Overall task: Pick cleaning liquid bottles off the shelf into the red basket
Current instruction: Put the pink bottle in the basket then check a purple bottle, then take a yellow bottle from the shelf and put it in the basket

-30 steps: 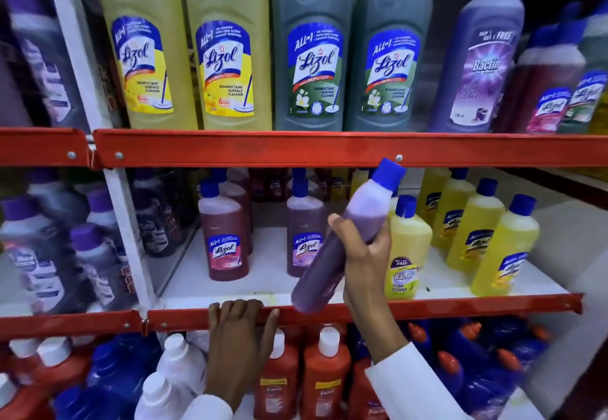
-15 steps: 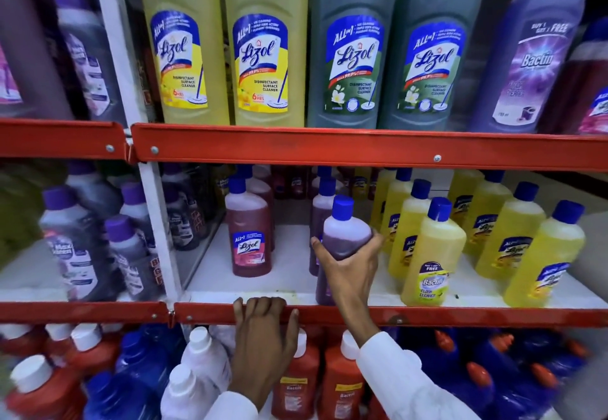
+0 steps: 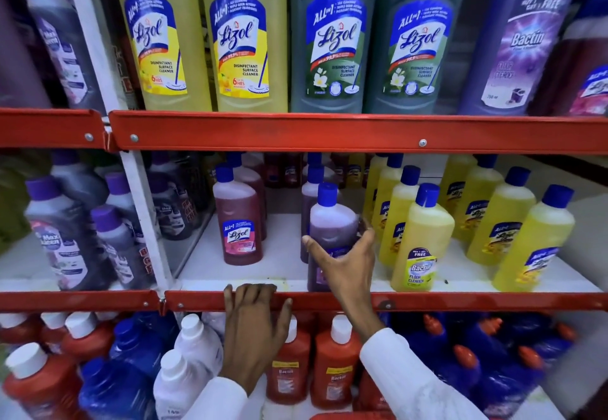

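A purple cleaning liquid bottle with a blue cap stands upright near the front of the middle shelf. My right hand is in front of it, thumb spread past its left side and fingers past its right, loose around the body. My left hand hooks its fingers over the red front rail of the same shelf, just left of the bottle. A red strip at the bottom edge may be the basket; too little shows to tell.
A maroon Lizol bottle stands to the left of the purple one and yellow bottles crowd its right. Large Lizol bottles fill the top shelf. Red Bactin bottles sit below. A white upright divides the bays.
My right hand brought the tilted purple bottle down and stood it upright on the middle shelf, then loosened its fingers. The left hand stayed on the rail. The view moved closer.
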The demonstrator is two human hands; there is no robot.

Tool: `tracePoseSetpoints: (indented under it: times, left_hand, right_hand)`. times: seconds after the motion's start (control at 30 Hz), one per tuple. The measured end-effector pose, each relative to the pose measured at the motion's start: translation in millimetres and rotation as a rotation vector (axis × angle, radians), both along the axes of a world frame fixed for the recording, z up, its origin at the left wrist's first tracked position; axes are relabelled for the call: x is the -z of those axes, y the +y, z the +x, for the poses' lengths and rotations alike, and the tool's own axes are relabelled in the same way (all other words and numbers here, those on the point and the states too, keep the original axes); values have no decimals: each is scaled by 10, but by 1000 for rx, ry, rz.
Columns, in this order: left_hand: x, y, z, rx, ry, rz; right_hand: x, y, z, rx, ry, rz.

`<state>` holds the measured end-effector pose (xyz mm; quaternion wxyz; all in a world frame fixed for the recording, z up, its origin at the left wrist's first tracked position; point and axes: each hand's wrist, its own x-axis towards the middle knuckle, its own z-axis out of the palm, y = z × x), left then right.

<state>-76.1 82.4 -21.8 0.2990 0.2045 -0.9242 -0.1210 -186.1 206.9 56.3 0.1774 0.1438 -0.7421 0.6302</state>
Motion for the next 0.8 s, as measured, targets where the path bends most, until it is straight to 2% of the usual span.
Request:
tracePoseSetpoints:
  times: [0.13, 0.33, 0.43, 0.5, 0.57, 0.7, 0.8]
  left_hand:
    - [-65, 230, 26, 78, 84, -41]
    - [-158, 757, -189, 281, 207, -140]
    - [-147, 1082, -422, 382, 149, -122]
    - [-144, 1170, -534, 416, 67, -90]
    - [-171, 1321, -662, 421, -11, -88]
    - [-160, 1425, -795, 363, -112, -94]
    - [-109, 1445, -839, 323, -128, -94]
  right_hand:
    - [113, 450, 43, 67, 92, -102]
    - [260, 959, -82, 314, 181, -217]
    - [267, 1149, -296, 382, 111, -78]
    - [250, 1101, -412, 358, 22, 68]
    - [247, 1134, -556, 281, -36, 123]
    - [216, 1227, -807, 94, -46, 117]
    - [140, 1373, -874, -38, -64, -3]
